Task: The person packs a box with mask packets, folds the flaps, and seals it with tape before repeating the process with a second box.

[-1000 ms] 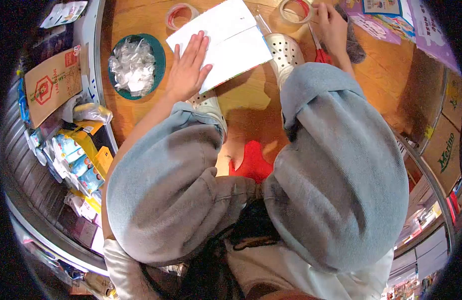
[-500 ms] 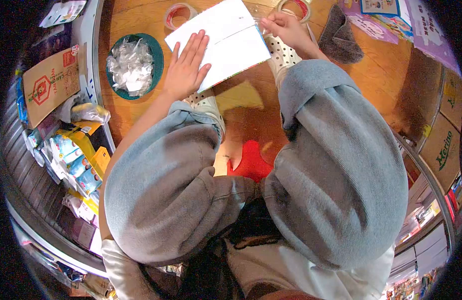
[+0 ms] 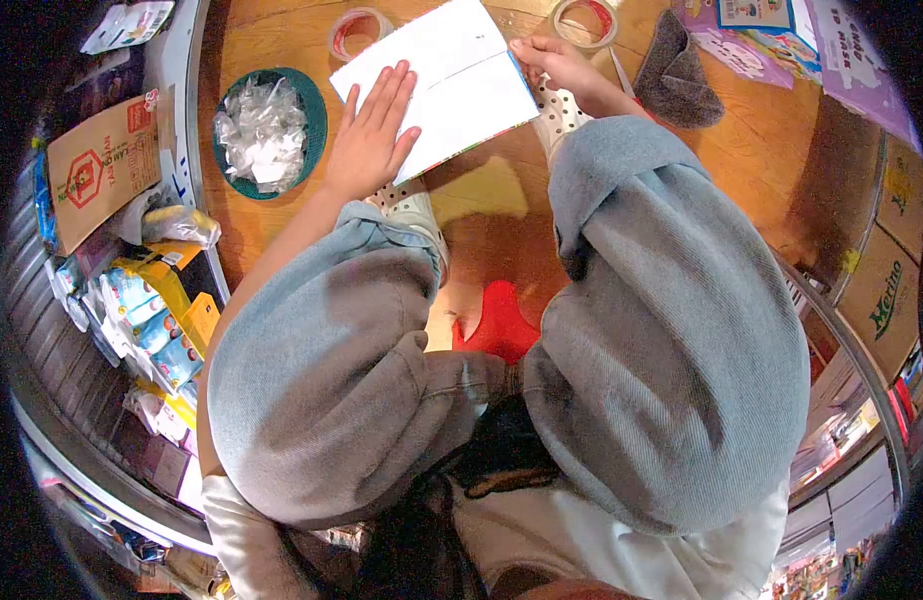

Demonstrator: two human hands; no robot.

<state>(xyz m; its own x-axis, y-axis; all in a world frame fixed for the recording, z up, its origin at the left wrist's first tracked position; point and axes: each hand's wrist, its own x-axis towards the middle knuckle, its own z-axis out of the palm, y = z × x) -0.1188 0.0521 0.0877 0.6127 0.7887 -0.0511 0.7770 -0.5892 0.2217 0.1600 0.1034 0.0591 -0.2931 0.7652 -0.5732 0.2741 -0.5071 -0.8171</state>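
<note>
A white box [image 3: 462, 95] with a seam across its top lies on the floor between my feet, tilted in view. Coloured print shows along its lower edge. My left hand [image 3: 377, 135] lies flat on the box's left part, fingers stretched out. At the right end of the seam, my right hand [image 3: 567, 75] has its thumb and curled fingers closed together against the box's edge. Whatever is between those fingers is too small or hidden to make out. Two tape rolls, one at the upper left [image 3: 379, 24] and one at the upper right [image 3: 610, 28], lie beyond the box.
A green basket [image 3: 320, 125] of crumpled clear plastic stands on the left. A grey cloth [image 3: 677, 80] and purple printed packages [image 3: 862, 60] lie at the right. Shelving with packets [image 3: 172, 345] flanks my left side; cartons [image 3: 887, 300] stand on the right. Wooden floor [image 3: 762, 170] runs between.
My right hand has moved slightly left and down, and its thumb now meets the box's edge at the seam. My right knee has shifted a little left. My left hand stays put.
</note>
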